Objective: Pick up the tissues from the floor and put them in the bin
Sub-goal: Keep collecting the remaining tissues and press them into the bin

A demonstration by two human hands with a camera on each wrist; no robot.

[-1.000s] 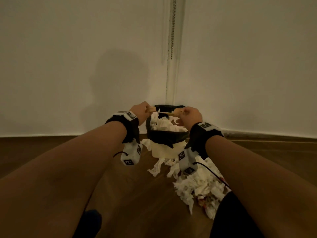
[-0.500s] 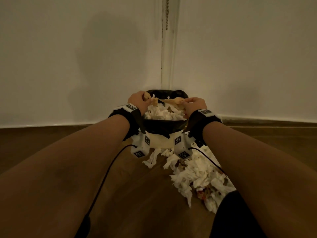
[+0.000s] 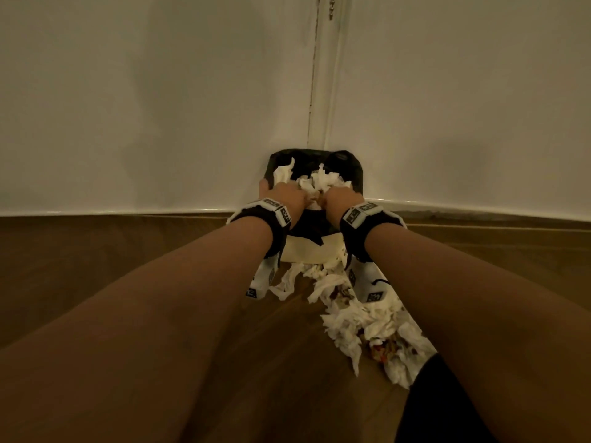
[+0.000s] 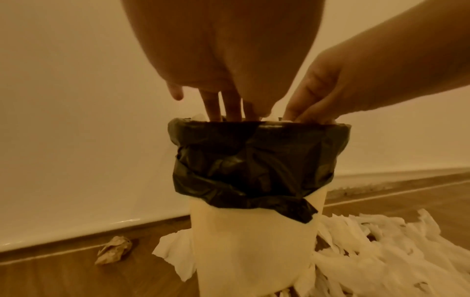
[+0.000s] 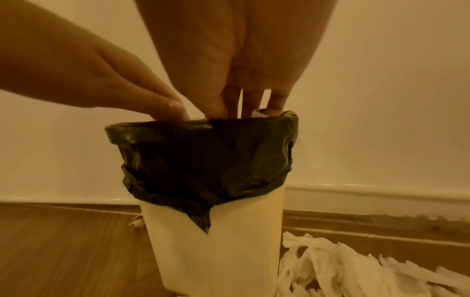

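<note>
Two hands, the left hand point(image 3: 289, 199) and the right hand point(image 3: 340, 199), are reaching into one bin point(image 4: 254, 241) wearing one black liner point(image 4: 254, 160), while one brown paper ball point(image 4: 114, 250) and one uncountable heap of white tissues point(image 3: 361, 321) are lying on the floor.

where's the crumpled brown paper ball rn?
Left wrist view: the crumpled brown paper ball lies on the wooden floor, left of the bin, near the baseboard.
</note>
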